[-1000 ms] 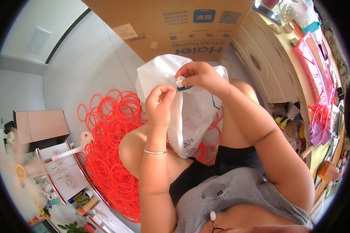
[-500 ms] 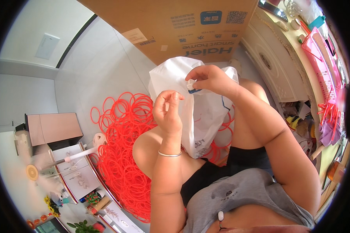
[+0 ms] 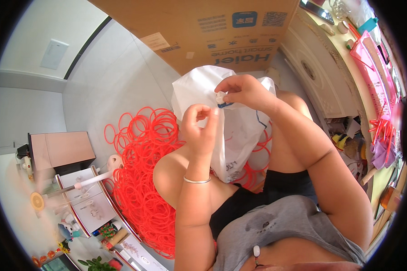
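Note:
A white plastic bag point(image 3: 203, 81) lies between my knees, its mouth spread wide. Over it, my right hand point(image 3: 244, 92) pinches a small crumpled white-and-blue piece point(image 3: 220, 99) between thumb and fingers. Whether that piece belongs to the bag, I cannot tell. My left hand point(image 3: 199, 128), with a silver bangle at the wrist, is raised at the bag's left edge. Its fingers are bent toward the thumb, and anything between the tips is too small to make out. To the left, a big heap of thin red rings point(image 3: 144, 180) covers the floor beside my knee.
A large cardboard box point(image 3: 190, 31) stands just beyond the bag. On the right is a cream cabinet point(image 3: 312, 67), with a pink basket point(image 3: 368, 77) and clutter on top. A fan point(image 3: 92, 179) and white drawers point(image 3: 92, 210) are at the left.
My left thumb has straightened and my left hand has shifted slightly right, closer to the right hand. The right hand keeps its pinch, nearly unmoved. The fan head at the left has turned slightly.

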`<action>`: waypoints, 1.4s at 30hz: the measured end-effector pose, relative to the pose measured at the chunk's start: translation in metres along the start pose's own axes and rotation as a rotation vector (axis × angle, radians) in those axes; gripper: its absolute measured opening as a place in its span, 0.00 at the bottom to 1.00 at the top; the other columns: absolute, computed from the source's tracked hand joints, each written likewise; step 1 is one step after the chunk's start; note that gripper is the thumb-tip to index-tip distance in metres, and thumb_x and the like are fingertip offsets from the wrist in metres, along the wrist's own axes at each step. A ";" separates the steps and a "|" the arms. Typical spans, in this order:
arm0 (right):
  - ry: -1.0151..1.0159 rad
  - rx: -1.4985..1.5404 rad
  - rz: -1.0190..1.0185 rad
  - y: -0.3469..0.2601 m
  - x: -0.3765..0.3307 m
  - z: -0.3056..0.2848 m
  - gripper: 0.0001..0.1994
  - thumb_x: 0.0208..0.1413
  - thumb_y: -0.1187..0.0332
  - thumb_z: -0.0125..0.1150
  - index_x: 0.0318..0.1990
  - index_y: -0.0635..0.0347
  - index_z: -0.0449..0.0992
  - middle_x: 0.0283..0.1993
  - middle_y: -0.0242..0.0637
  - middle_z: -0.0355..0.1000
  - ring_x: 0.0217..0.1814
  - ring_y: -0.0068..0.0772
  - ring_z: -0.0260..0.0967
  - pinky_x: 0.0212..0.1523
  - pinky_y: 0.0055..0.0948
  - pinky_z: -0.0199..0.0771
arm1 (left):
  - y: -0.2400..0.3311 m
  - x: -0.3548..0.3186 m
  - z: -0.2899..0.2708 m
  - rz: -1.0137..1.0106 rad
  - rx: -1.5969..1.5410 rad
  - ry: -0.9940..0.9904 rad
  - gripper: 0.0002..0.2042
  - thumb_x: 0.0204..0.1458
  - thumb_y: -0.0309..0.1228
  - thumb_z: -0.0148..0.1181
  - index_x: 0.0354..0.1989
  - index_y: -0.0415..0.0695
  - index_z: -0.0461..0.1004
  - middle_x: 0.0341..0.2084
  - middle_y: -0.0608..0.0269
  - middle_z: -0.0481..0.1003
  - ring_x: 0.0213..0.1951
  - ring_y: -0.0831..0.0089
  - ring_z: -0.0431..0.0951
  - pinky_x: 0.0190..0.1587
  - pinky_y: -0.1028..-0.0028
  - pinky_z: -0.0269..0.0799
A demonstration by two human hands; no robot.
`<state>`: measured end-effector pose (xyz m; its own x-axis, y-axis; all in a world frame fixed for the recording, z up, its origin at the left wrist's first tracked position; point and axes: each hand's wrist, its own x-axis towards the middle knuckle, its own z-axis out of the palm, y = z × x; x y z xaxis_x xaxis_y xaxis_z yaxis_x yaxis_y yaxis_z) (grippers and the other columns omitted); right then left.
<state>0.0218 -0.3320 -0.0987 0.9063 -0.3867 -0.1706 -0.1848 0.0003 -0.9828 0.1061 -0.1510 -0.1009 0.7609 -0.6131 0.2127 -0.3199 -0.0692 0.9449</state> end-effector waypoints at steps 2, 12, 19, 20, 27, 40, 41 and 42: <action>-0.014 -0.008 -0.015 0.005 0.003 -0.003 0.15 0.53 0.81 0.64 0.50 0.64 0.80 0.42 0.34 0.79 0.44 0.21 0.73 0.46 0.24 0.75 | -0.002 -0.003 0.005 0.062 0.318 -0.054 0.15 0.47 0.33 0.71 0.38 0.40 0.73 0.33 0.61 0.77 0.36 0.67 0.77 0.41 0.67 0.73; 0.149 -0.497 -0.556 -0.004 -0.008 -0.003 0.10 0.52 0.79 0.65 0.43 0.61 0.78 0.41 0.34 0.77 0.42 0.27 0.74 0.47 0.27 0.74 | -0.012 -0.006 0.015 -0.021 0.267 0.011 0.17 0.46 0.23 0.64 0.46 0.36 0.71 0.35 0.54 0.76 0.37 0.63 0.77 0.43 0.65 0.74; 0.235 -0.127 -0.167 -0.011 -0.010 0.002 0.04 0.53 0.75 0.67 0.36 0.63 0.82 0.39 0.34 0.78 0.39 0.27 0.74 0.42 0.26 0.75 | -0.011 -0.007 0.015 0.117 0.298 0.038 0.29 0.45 0.23 0.65 0.61 0.40 0.70 0.34 0.58 0.73 0.36 0.66 0.74 0.42 0.68 0.72; 0.235 -0.097 -0.092 -0.015 -0.011 0.001 0.04 0.53 0.75 0.66 0.36 0.63 0.82 0.39 0.33 0.78 0.38 0.26 0.74 0.42 0.26 0.75 | -0.001 -0.006 0.013 0.100 0.289 -0.003 0.32 0.45 0.23 0.65 0.64 0.42 0.68 0.33 0.58 0.73 0.35 0.67 0.73 0.42 0.69 0.72; 0.239 -0.044 -0.191 -0.008 -0.009 -0.002 0.04 0.52 0.77 0.64 0.35 0.65 0.81 0.37 0.33 0.79 0.40 0.25 0.74 0.43 0.27 0.75 | -0.001 -0.002 0.009 0.252 0.274 -0.089 0.36 0.44 0.21 0.62 0.68 0.48 0.68 0.30 0.60 0.69 0.33 0.66 0.71 0.41 0.69 0.70; 0.269 -0.929 -0.898 -0.011 -0.013 0.010 0.06 0.39 0.74 0.68 0.28 0.53 0.80 0.36 0.28 0.73 0.47 0.38 0.69 0.52 0.42 0.68 | -0.005 -0.002 0.009 0.111 0.304 -0.073 0.35 0.45 0.21 0.60 0.68 0.47 0.68 0.29 0.60 0.70 0.32 0.67 0.71 0.39 0.69 0.70; 0.286 -0.940 -0.896 -0.009 -0.011 0.011 0.07 0.39 0.74 0.69 0.29 0.53 0.80 0.36 0.29 0.73 0.46 0.39 0.69 0.51 0.41 0.68 | -0.006 -0.002 0.009 0.117 0.300 -0.067 0.35 0.46 0.21 0.60 0.68 0.46 0.68 0.29 0.60 0.70 0.32 0.67 0.71 0.39 0.69 0.70; 0.302 -0.951 -0.894 -0.008 -0.009 0.013 0.08 0.39 0.75 0.70 0.30 0.54 0.81 0.36 0.30 0.73 0.45 0.39 0.69 0.50 0.41 0.68 | -0.006 -0.002 0.008 0.123 0.297 -0.062 0.34 0.46 0.21 0.60 0.68 0.45 0.67 0.29 0.60 0.69 0.32 0.67 0.71 0.39 0.70 0.70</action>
<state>0.0201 -0.3165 -0.0900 0.7578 -0.1045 0.6441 0.1205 -0.9477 -0.2955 0.1019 -0.1562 -0.1089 0.6737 -0.6769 0.2965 -0.5646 -0.2125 0.7976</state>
